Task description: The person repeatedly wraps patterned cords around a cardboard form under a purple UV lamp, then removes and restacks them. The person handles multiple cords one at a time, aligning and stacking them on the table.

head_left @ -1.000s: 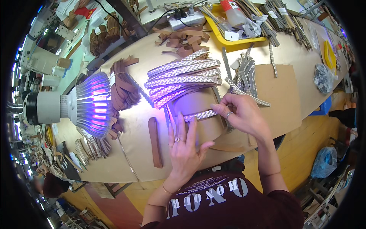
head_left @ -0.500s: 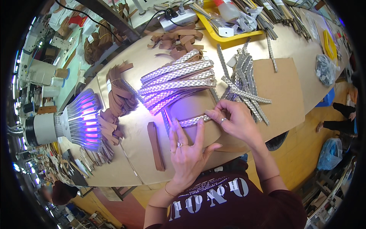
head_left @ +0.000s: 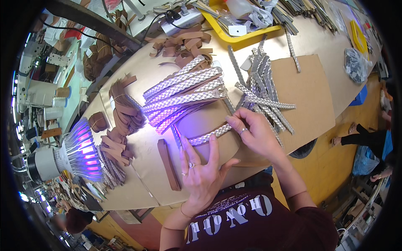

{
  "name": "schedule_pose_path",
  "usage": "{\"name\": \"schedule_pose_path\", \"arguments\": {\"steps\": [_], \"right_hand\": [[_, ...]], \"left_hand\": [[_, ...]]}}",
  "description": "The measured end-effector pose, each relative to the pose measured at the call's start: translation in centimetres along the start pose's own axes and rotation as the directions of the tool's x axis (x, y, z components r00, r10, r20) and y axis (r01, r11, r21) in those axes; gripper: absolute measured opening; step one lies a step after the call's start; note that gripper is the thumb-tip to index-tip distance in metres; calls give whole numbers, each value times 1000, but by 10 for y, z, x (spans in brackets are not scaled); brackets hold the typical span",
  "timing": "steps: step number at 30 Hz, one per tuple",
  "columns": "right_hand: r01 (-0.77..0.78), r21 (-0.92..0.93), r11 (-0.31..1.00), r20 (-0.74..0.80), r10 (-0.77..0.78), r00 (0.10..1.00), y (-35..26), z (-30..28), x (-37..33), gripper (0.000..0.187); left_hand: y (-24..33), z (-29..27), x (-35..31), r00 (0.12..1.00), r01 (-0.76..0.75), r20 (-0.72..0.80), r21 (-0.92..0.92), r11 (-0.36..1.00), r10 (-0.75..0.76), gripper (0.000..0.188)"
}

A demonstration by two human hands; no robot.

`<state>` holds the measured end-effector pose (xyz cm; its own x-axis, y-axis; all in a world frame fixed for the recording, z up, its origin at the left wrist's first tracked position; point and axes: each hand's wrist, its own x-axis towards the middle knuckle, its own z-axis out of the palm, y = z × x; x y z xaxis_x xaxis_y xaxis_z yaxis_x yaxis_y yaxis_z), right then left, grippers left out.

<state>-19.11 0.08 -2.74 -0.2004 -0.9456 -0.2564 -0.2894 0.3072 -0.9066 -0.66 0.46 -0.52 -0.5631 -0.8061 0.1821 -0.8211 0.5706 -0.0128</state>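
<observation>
On the broad brown table, a pile of braided straps lies across a tan board. I see the left hand spread flat, a fingertip down on one strap; the right hand pinches its right end. Should either ease off, that narrow strap could probably slip crooked. It rests on the board nearer the person, silvery, neatly plaited, gently bowed.

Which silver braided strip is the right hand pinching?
The lone braided strip running from the left hand to the right hand; unlike the overlapping braided strips piled just beyond, it lies singly, nearer the person.
</observation>
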Motion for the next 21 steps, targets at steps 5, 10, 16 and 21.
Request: {"name": "schedule_pose_path", "arguments": {"steps": [5, 10, 16, 21], "right_hand": [[-2, -17, 1000, -34, 2, 999, 1, 8, 1, 31], [-35, -16, 999, -93, 34, 995, 4, 21, -1, 32], [-41, -101, 994, -145, 26, 989, 12, 32, -5, 30], [45, 252, 967, -192, 4, 981, 15, 28, -2, 31]], "left_hand": [[0, -2, 0, 1000, -8, 14, 18, 1000, 7, 71], [0, 4, -2, 998, -38, -38, 58, 998, 41, 72], [5, 14, -1, 991, -37, -129, 73, 997, 47, 73], [3, 6, -3, 990, -22, -135, 76, 997, 32, 72]]}}
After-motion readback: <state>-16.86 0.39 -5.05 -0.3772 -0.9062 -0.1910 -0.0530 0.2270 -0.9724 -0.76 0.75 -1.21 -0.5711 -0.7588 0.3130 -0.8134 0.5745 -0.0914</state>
